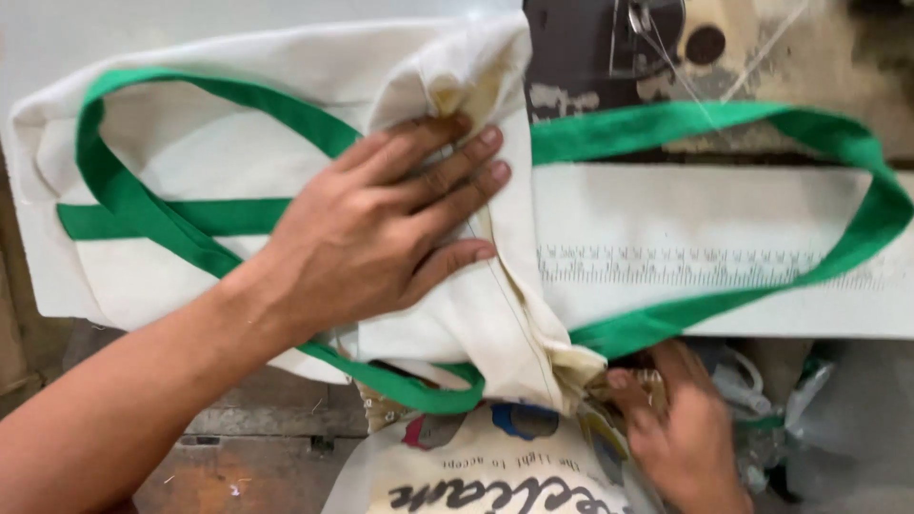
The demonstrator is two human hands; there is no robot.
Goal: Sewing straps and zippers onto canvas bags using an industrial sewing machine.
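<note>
A cream cloth bag (219,152) with green trim lies across a white sewing-machine bed (724,247). My left hand (381,224) presses flat on the bag's folded edge, fingers spread toward the right. A long green strap (838,143) loops out over the machine bed and back under the bag. My right hand (681,433) is low at the near edge, fingers pinching the bag's bottom corner where the strap meets it. A printed cream panel (495,466) of the bag hangs below, toward me.
A dark sewing-machine head (609,48) with thread lines stands at the back. A ruler scale is marked along the machine bed (666,266). Crumpled plastic and scraps (771,400) lie at the lower right. A worn floor (248,457) shows at the lower left.
</note>
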